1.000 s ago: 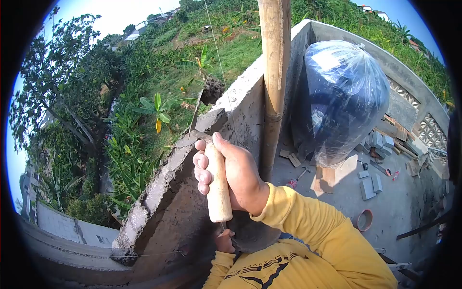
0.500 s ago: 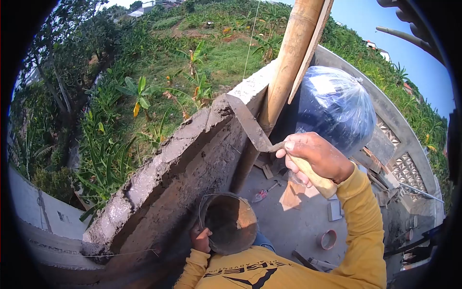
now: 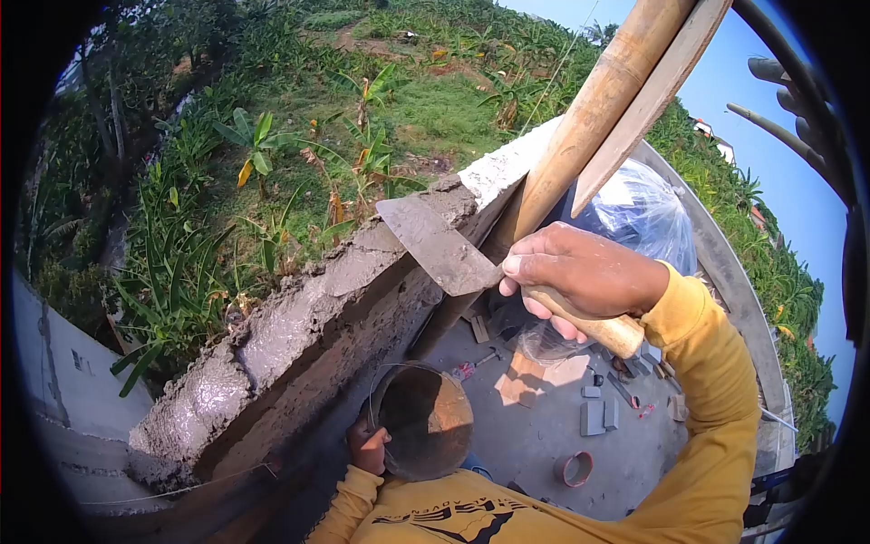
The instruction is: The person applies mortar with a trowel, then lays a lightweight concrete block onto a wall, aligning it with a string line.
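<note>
My right hand [image 3: 575, 276] is wrapped round the wooden handle of a trowel [image 3: 439, 245]. The trowel's flat blade lies tilted over the wet mortar [image 3: 299, 313] along the top of the wall [image 3: 353, 340]. A rough ridge of mortar stands just beyond the blade, beside a pale dry stretch of the wall top. Low in front of my body, my left hand [image 3: 369, 446] grips the rim of a bucket [image 3: 421, 422]. Grey residue coats the bucket's inside, which is partly lit by sun.
A thick bamboo pole [image 3: 603, 109] leans up beside the wall, close to the trowel. Behind it stands a large clear plastic bag [image 3: 648, 213] with dark contents. A round container [image 3: 574, 469] and grey blocks [image 3: 594, 417] lie on the floor below. A string [image 3: 181, 494] runs near the wall's lower end.
The trowel blade has turned flatter and moved left along the wall top, off the ridge's far end. My left hand still holds the bucket. The view has shifted slightly.
</note>
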